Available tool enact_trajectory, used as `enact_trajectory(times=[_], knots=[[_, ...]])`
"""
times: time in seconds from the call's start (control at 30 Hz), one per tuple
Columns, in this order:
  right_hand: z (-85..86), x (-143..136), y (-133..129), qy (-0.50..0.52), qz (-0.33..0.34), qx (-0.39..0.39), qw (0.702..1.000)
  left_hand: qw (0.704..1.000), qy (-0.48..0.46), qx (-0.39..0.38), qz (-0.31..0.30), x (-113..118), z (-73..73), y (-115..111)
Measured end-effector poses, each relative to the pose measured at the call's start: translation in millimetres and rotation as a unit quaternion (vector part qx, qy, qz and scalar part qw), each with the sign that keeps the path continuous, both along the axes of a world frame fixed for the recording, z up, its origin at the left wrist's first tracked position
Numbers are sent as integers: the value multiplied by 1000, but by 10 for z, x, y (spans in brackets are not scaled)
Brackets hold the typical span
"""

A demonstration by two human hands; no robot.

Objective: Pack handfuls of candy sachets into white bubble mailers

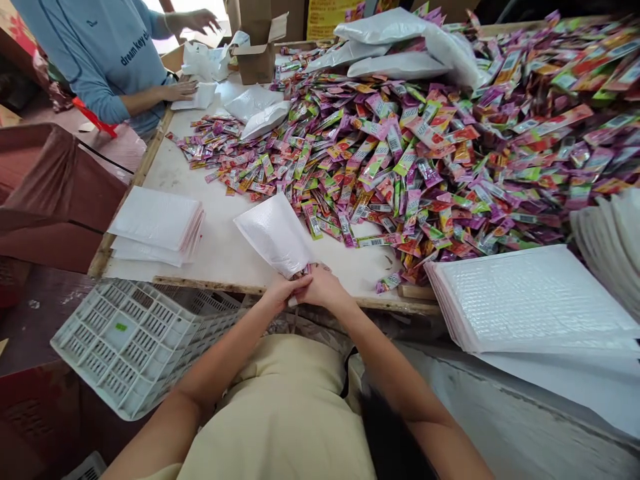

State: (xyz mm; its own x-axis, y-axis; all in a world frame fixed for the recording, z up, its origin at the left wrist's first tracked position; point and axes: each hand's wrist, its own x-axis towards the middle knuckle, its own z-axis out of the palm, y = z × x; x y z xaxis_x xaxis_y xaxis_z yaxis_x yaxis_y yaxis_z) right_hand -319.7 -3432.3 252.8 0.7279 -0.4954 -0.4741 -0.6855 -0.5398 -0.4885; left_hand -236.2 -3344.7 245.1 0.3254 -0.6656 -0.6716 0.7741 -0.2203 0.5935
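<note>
A white padded envelope (pixel 277 233) lies tilted over the table's front edge, its near end between my two hands. My left hand (pixel 284 292) is closed on that end from the left. From the right, my right hand (pixel 323 285) wraps round the same end, its fingers closed. A bit of coloured packaging shows at the envelope's end by my fingers; the rest is hidden. Just beyond the envelope spreads a large heap of small colourful packets (pixel 370 160).
White envelopes are stacked at left (pixel 157 220) and right (pixel 535 300). Filled white bags (pixel 400 47) lie on the heap. A white crate (pixel 130 340) stands below the table (pixel 225 267). A person in blue (pixel 110 60) is at the far left, near an open carton (pixel 255 63).
</note>
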Motion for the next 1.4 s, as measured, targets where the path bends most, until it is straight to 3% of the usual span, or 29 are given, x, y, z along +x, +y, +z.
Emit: enact_trajectory(times=[0.13,0.23,0.33,0.47,0.63,0.8,1.0,1.07,1.13,1.23,1.3,1.4], knots=[[67,23,-2,29,39,-20,999,998,-11,26,49,-25,-43,-52],[156,-81,-107,-29,78,17,996,996,9,34,86,-23,-130,-82],[234,-220,-172,-115,68,40,990,995,40,62,67,6,-160,-85],[295,-253,-49,-111,35,-27,993,993,48,96,37,54,-92,-71],[294,-151,137,-23,102,-158,982,991,53,117,30,74,-49,-54],[292,-55,177,2,130,-177,976,987,62,141,47,72,-59,-84],[337,61,35,41,102,-118,987,989,25,145,32,50,-27,-116],[276,39,-117,10,91,-46,995,990,10,138,24,38,-20,-98],[164,-4,-273,-59,40,76,995,991,-10,134,14,31,-18,-68],[-7,-50,-373,-186,-85,194,959,992,-42,120,2,19,-7,-18],[-57,-63,-318,-242,-138,157,947,992,-37,122,1,-5,20,13],[-26,-110,-144,-290,-149,68,943,993,-5,117,3,-75,81,66]])
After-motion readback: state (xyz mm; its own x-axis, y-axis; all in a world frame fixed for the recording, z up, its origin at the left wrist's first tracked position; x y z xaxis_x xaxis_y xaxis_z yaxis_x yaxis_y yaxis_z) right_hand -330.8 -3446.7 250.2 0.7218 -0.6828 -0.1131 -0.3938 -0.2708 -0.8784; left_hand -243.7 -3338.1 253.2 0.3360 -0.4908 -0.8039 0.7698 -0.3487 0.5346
